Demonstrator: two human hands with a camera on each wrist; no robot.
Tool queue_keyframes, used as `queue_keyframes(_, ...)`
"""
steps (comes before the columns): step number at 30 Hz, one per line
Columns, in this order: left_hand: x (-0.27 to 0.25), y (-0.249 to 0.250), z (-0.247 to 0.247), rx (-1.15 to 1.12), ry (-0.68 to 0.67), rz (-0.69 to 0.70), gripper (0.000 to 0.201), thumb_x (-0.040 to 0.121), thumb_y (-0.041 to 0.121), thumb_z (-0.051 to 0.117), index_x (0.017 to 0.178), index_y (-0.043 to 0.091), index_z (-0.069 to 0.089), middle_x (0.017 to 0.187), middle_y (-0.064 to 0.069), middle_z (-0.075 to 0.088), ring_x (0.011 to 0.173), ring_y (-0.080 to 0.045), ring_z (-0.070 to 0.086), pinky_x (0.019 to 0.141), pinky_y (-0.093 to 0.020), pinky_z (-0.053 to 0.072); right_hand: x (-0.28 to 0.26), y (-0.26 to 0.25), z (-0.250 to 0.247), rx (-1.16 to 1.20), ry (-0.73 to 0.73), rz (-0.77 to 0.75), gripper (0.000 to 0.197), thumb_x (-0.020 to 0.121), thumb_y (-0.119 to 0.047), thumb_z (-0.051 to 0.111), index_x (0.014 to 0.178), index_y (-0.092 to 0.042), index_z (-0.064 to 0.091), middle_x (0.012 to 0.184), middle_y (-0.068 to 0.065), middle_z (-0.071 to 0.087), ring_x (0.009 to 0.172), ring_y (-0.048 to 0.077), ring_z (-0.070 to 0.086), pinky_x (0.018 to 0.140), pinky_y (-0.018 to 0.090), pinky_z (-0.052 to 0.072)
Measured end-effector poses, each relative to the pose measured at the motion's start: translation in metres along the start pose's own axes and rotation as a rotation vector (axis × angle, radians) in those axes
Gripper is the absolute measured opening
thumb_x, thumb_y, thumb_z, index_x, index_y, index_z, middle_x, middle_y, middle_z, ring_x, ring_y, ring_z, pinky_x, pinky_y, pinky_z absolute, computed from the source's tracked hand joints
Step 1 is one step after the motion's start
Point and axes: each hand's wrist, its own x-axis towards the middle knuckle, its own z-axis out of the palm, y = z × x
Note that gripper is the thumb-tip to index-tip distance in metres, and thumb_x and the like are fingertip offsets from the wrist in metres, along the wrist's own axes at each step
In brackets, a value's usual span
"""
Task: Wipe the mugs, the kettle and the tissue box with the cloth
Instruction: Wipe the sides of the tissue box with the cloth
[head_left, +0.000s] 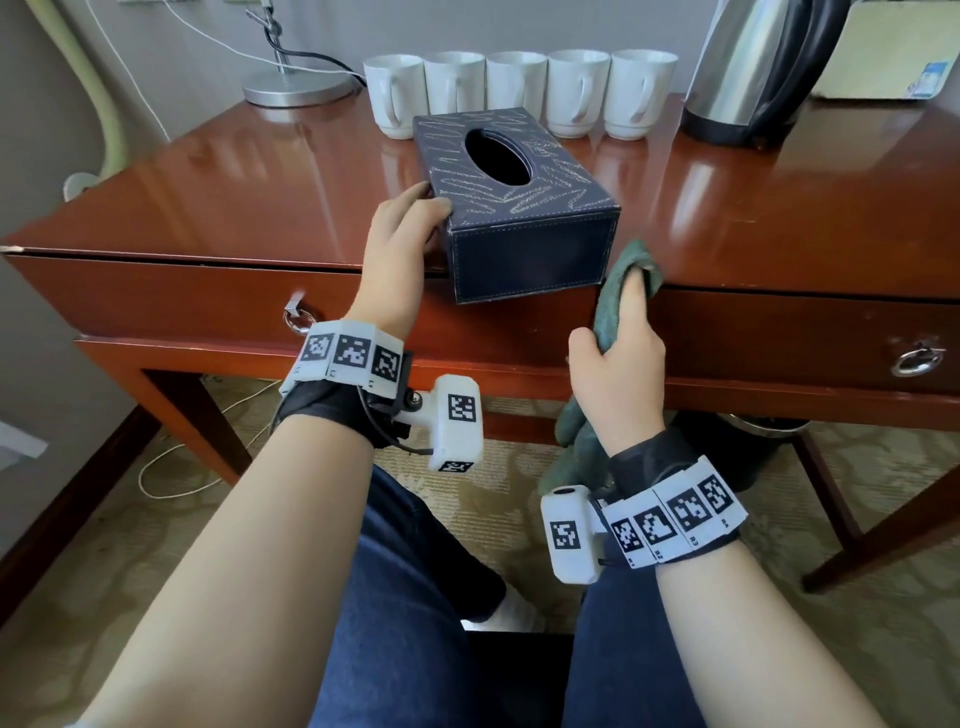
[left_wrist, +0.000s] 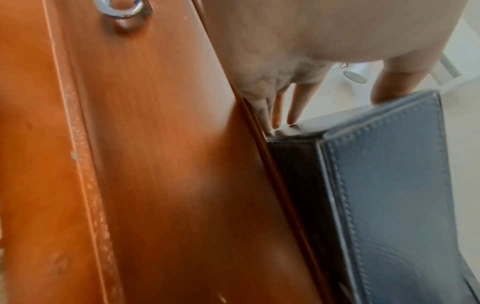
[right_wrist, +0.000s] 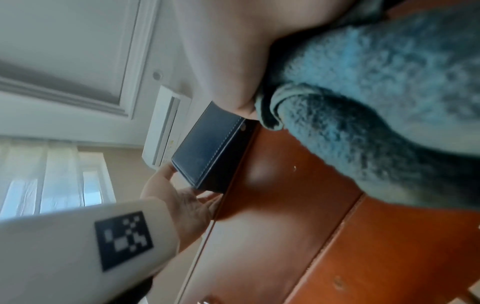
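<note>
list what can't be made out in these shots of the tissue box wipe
- Tissue box contents: head view, its oval opening is dark.
- Kettle top: head view, cut off by the upper edge.
- Right hand fingertips: head view, wrapped in the green cloth; right wrist view, cloth fills the frame.
- Left hand grip on the box: left wrist view is blurred; fingertips touch the box edge.

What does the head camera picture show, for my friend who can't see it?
A left hand steadies a dark blue tissue box at a wooden desk's edge while the right hand holds a green cloth. Behind stand five white mugs and a kettle.
</note>
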Motion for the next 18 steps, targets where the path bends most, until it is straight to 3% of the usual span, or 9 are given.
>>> queue_keyframes(2,-0.013,0.007,0.007,-0.068,0.101,0.012,0.043,0.083,0.032,0.061,0.120,0.011,0.066,0.131,-0.013,0.062,0.123,-0.019,0.057,0.106,-0.038,0.046,0.000,-0.001,0.003,0.143,0.011,0.039,0.074,0.079,-0.020,0.046,0.151,-0.022,0.027,0.135,0.012,0.053,0.115,0.032,0.057,0.097,0.047,0.048)
queue_keyframes(4,-0.022,0.009,0.014,-0.151,0.173,0.006,0.057,0.077,0.045,0.060,0.122,0.010,0.066,0.128,-0.008,0.065,0.120,-0.020,0.060,0.102,-0.034,0.046,0.000,-0.002,0.004,0.171,0.010,0.010,0.071,0.079,-0.018,0.045,0.149,-0.017,0.033,0.124,0.013,0.060,0.107,0.027,0.059,0.096,0.045,0.049)
queue_keyframes(7,-0.032,0.007,0.021,-0.152,0.173,0.053,0.079,0.070,0.065,0.053,0.126,0.010,0.063,0.131,-0.010,0.063,0.126,-0.029,0.055,0.112,-0.047,0.038,0.001,-0.002,0.002,0.235,0.005,-0.042,0.062,0.083,-0.003,0.052,0.144,-0.008,0.041,0.098,0.007,0.063,0.082,0.009,0.055,0.082,0.021,0.049)
queue_keyframes(9,-0.036,0.012,0.021,-0.168,0.189,0.038,0.087,0.066,0.069,0.051,0.129,0.010,0.061,0.133,-0.007,0.062,0.127,-0.024,0.054,0.114,-0.045,0.036,0.000,-0.002,0.002,0.269,-0.015,-0.086,0.058,0.083,0.005,0.052,0.139,-0.006,0.047,0.083,-0.003,0.058,0.068,0.001,0.047,0.068,0.009,0.044)
queue_keyframes(11,-0.034,0.019,0.019,-0.152,0.222,0.008,0.085,0.072,0.069,0.049,0.136,0.014,0.057,0.137,-0.001,0.060,0.129,-0.016,0.052,0.115,-0.039,0.034,-0.003,-0.004,0.007,0.272,-0.044,-0.139,0.055,0.078,0.000,0.051,0.133,-0.004,0.054,0.072,-0.007,0.053,0.059,0.002,0.042,0.062,0.017,0.045)
queue_keyframes(14,-0.021,0.023,0.006,-0.089,0.250,-0.041,0.058,0.099,0.055,0.036,0.135,0.015,0.058,0.135,0.001,0.061,0.127,-0.014,0.052,0.114,-0.037,0.034,-0.008,-0.008,0.018,0.307,-0.101,-0.165,0.054,0.075,-0.004,0.049,0.128,-0.003,0.059,0.068,-0.007,0.052,0.057,0.002,0.041,0.059,0.031,0.051)
queue_keyframes(16,-0.016,0.027,-0.004,0.008,0.301,-0.021,0.055,0.105,0.047,0.026,0.121,0.011,0.065,0.125,-0.002,0.065,0.113,-0.011,0.056,0.104,-0.027,0.037,-0.011,-0.013,0.026,0.291,-0.141,-0.216,0.053,0.075,-0.004,0.050,0.128,-0.002,0.059,0.072,-0.010,0.053,0.059,0.001,0.045,0.061,0.031,0.049)
queue_keyframes(18,-0.011,0.029,-0.014,0.124,0.421,0.045,0.051,0.108,0.041,0.025,0.096,0.009,0.063,0.106,-0.006,0.066,0.094,-0.014,0.050,0.084,-0.023,0.034,-0.012,-0.021,0.035,0.222,-0.206,-0.308,0.053,0.075,-0.006,0.050,0.127,-0.001,0.059,0.077,-0.007,0.055,0.065,0.003,0.049,0.066,0.029,0.045)
